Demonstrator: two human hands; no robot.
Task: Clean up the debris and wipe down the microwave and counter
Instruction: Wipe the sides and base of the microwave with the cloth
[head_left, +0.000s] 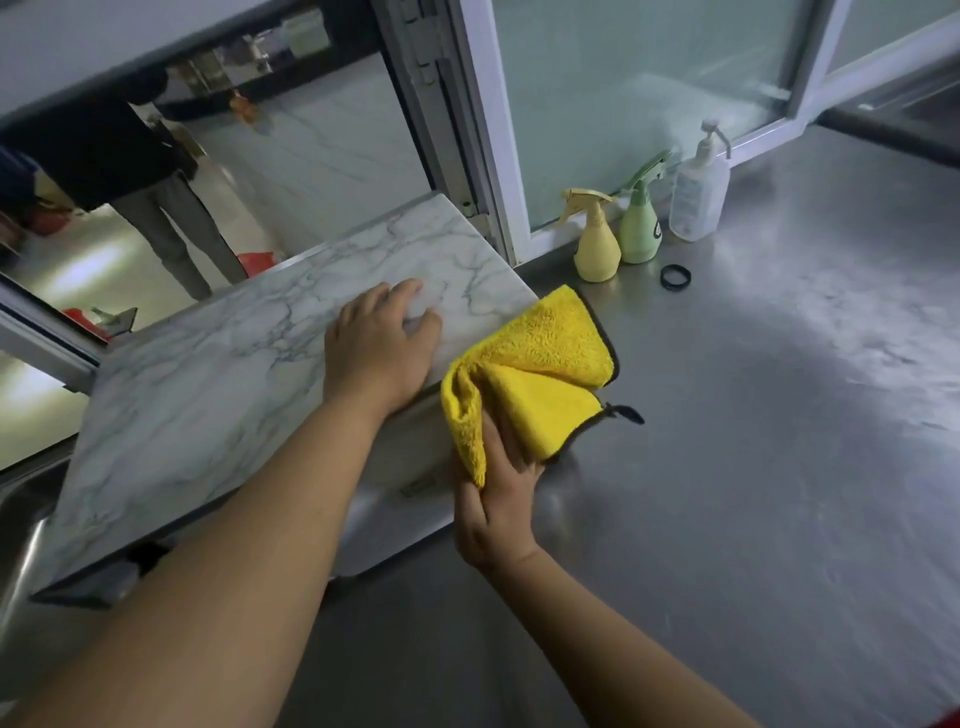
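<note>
The microwave (208, 395) has a marble-patterned top and stands on a steel counter (753, 415) at the left. My left hand (379, 348) rests flat on the right part of that top, fingers spread and holding nothing. My right hand (498, 499) grips a folded yellow cloth (535, 374) with a dark edge and presses it against the microwave's right side, near the top corner. The microwave's front and door are hidden from this angle.
A yellow spray bottle (597, 244), a green spray bottle (641, 223) and a clear pump bottle (698, 192) stand by the window frame. A black ring (675, 276) lies on the counter near them. A person's legs (171, 228) show through the open hatch behind.
</note>
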